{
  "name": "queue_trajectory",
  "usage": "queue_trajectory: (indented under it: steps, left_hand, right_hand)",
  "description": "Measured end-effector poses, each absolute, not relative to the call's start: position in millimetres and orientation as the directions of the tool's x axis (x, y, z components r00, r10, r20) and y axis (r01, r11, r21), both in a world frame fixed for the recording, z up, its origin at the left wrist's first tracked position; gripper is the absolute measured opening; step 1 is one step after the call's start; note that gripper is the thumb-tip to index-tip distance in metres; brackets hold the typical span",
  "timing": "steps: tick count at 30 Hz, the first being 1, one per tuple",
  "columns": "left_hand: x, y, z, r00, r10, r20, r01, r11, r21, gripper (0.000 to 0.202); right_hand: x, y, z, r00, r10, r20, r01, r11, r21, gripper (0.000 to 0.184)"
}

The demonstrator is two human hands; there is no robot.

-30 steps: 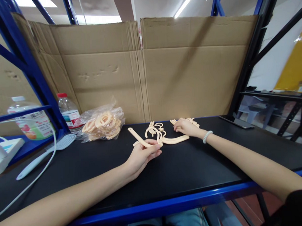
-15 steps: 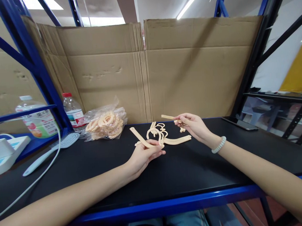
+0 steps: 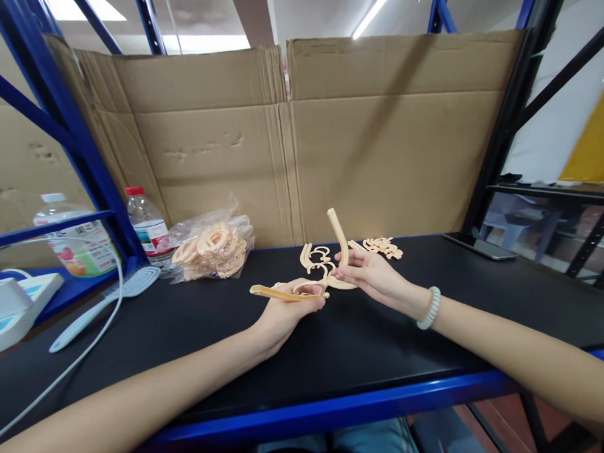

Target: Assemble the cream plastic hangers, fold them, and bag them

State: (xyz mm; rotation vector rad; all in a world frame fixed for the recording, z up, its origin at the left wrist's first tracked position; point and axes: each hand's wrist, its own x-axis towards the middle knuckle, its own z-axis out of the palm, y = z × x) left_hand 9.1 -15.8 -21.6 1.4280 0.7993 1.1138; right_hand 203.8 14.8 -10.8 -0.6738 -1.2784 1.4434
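Observation:
My left hand is closed on a beige hanger arm, a slim curved strip that sticks out to the left above the black tabletop. A rounded beige hook part shows by the same fingers; whether it is joined to the arm I cannot tell. In the fingers of my right hand, a second hanger arm is pinched by its lower end and points up. The two hands are close together. Behind them lie several loose hooks and more arms, partly hidden by my fingers.
Small beige pieces lie in a heap behind my right hand. Left of centre rests a clear bag of beige rings. Bottles, a brush, a power strip with a cable, and a phone border the workspace.
My right hand has moved left and down toward the left one, and its hanger arm now points up. The left hand has tilted its arm nearly level.

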Motion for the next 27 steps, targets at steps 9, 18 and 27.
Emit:
queue_trajectory:
  steps: [9,18,27]
  left_hand:
    - [6.8,-13.0,-21.4,0.376,0.895,0.24,-0.179,-0.184,0.967,0.016]
    - [7.0,-19.5,-18.1,0.349,0.919,0.183,-0.077,-0.167,0.983,0.022]
    - [9.4,-21.9,-16.5,0.375,0.908,0.187,-0.13,-0.148,0.98,0.02]
  right_hand:
    - [197.8,3.9,-5.5,-0.435,0.839,0.326,-0.109,0.31,-0.944,0.023]
    - [200.7,0.5,0.6,-0.546,0.771,0.329,-0.042,0.367,-0.929,0.02]
    - [201.7,-2.5,4.8,-0.612,0.733,0.296,-0.019,0.361,-0.932,0.017]
